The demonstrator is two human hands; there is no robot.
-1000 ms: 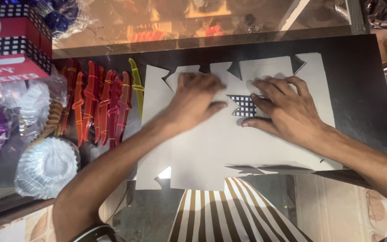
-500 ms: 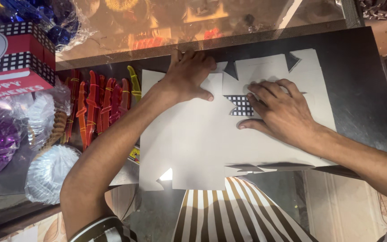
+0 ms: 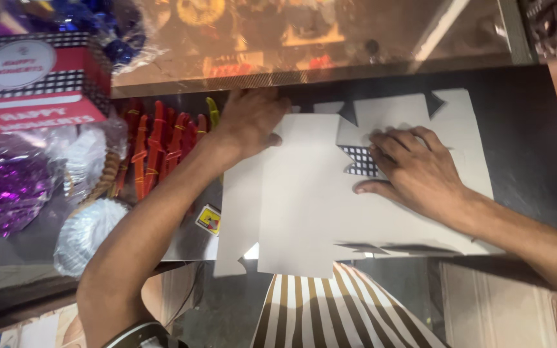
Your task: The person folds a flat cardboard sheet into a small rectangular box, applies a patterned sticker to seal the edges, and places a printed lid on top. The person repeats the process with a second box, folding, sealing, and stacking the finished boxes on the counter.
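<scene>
On cardboard sheet [image 3: 304,206]: both hands

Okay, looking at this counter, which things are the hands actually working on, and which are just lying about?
In hand:
- flat white cardboard box blank
- left hand at the blank's upper left flap
- right hand pressing the checkered flap

Lying about:
- red and orange sticks
- silver foil cups
- purple foil bundle
- red gift box
- striped sheet

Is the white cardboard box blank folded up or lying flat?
Mostly flat: cardboard blank lies spread on the counter, left panel lifting slightly under the left hand.
</scene>
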